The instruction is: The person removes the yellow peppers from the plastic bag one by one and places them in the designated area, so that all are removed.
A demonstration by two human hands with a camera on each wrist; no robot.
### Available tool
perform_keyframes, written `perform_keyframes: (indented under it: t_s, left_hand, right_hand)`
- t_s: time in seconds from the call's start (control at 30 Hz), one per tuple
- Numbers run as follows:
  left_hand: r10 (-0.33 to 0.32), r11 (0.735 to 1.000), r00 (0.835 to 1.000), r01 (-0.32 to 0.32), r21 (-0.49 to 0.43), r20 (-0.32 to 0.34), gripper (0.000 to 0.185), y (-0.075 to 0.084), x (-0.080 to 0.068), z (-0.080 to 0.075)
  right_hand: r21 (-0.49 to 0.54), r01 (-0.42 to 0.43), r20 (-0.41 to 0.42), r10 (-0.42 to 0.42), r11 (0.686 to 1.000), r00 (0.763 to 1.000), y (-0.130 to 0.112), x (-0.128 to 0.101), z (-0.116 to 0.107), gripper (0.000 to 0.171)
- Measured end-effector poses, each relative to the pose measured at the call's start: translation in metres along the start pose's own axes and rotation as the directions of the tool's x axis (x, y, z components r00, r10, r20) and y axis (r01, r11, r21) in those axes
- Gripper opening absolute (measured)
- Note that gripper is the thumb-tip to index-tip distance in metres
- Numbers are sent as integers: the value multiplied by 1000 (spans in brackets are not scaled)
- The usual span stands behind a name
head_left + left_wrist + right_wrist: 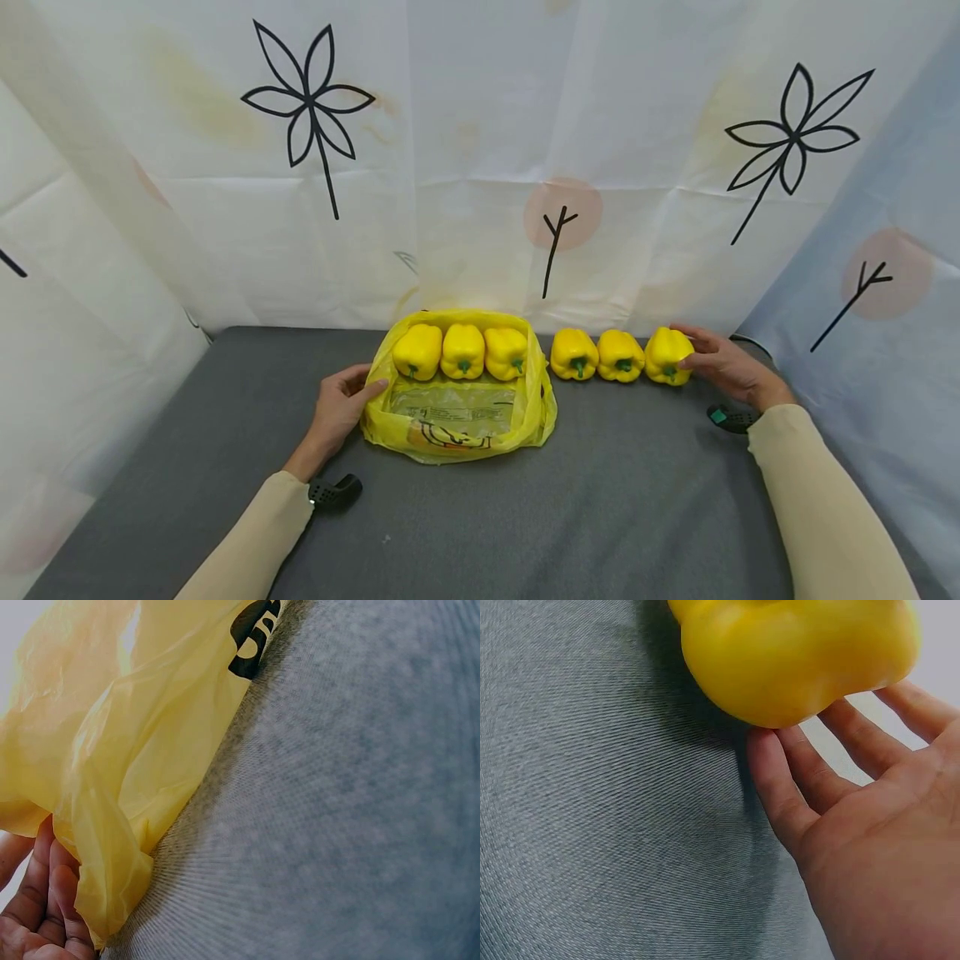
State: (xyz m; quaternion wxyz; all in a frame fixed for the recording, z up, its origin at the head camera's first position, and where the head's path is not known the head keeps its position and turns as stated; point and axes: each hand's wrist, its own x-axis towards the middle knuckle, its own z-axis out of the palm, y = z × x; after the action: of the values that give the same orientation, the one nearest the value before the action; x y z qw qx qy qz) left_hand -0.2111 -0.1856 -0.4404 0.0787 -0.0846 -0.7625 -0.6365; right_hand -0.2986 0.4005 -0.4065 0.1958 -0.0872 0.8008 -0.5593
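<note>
A yellow plastic bag [457, 450] lies with its mouth spread wide, and three yellow bell peppers [462, 350] sit in a row at its far side. My left hand [341, 408] pinches the bag's left rim, thumb over the edge; in the left wrist view its fingers [64, 900] are partly behind the plastic. Right of the bag, three more yellow bell peppers stand in line. My right hand [731, 371] holds the rightmost bell pepper [666, 354] from its right side, thumb in front and fingers behind. In the right wrist view, fingertips touch this pepper [795, 660].
The two other loose peppers, a middle one [620, 356] and one beside the bag [574, 354], stand close together. A grey cloth [465, 533] covers the table. White printed curtains [480, 125] hang behind and at both sides.
</note>
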Motion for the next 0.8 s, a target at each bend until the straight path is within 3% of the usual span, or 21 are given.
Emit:
perform_keyframes:
  t_s: [0.8]
  left_hand:
    - [-15,1000,1000,15,-10,0,35,0,1,0]
  right_hand:
    - [39,-66,24,65,997,998,-3,7,5,81]
